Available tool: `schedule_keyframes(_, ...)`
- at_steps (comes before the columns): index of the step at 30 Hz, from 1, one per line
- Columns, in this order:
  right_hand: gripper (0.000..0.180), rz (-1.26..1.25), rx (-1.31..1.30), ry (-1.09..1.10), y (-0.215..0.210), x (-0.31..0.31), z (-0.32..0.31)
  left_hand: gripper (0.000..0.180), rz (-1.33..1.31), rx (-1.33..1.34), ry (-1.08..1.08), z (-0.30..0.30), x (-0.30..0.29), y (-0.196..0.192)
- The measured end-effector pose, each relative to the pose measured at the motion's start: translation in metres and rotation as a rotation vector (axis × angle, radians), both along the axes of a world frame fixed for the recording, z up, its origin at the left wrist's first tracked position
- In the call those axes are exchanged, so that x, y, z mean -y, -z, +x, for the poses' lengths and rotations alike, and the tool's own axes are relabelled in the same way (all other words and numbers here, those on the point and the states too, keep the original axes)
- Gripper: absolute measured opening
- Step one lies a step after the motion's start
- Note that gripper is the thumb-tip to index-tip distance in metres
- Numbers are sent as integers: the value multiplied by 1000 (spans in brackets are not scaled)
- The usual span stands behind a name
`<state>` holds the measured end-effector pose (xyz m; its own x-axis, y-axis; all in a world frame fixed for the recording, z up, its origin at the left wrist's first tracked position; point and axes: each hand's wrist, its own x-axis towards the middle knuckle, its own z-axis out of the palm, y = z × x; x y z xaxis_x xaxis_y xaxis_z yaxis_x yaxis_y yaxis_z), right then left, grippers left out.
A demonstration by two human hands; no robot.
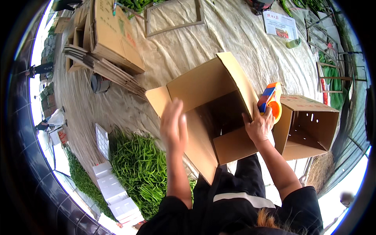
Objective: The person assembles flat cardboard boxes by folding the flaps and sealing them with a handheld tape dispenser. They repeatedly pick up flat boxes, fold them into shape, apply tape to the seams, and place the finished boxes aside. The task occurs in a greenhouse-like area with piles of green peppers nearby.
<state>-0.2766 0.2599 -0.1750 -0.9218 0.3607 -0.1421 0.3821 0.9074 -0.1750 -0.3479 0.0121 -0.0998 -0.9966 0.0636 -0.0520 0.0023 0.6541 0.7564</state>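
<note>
An open cardboard box (203, 90) tilts in front of my body, its flaps spread and its dark inside facing me. My left hand (172, 125) is by its left flap, fingers stretched out and smeared by motion; whether it touches the cardboard I cannot tell. My right hand (260, 124) is at the box's right side, gripping an orange and blue tape dispenser (270, 100). The thumb of that hand lies near the edge of the right flap. Just right of the dispenser stands a second open carton (303, 102), with holes in its wall.
Flattened cartons (113, 37) are stacked at the upper left. A large heap of long green peppers (139, 172) lies at the lower left, with white boxes (115, 192) alongside. A wooden frame (176, 24) and a newspaper (280, 26) rest on the wrinkled ground sheet (184, 47).
</note>
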Motion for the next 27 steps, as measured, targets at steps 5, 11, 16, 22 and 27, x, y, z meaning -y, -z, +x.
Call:
schedule_keyframes(5, 62, -260, 77, -4, -20, 18, -23, 56, -759, -38, 266, -26, -8, 146)
schedule_keyframes(11, 80, -120, 118, -149, 42, 33, 5, 44, -235, -155, 56, -12, 11, 49)
schedule_keyframes(16, 81, -98, 173, -168, 53, 45, 15, 69, 65, -104, -452, 43, 80, 121)
schedule_keyframes(22, 77, -105, 250, -162, 50, 41, -3, 62, -608, -92, 34, -16, -63, 198)
schedule_keyframes(27, 79, -120, 272, -145, 53, 42, -1, 86, -128, -346, -242, -92, -23, 205)
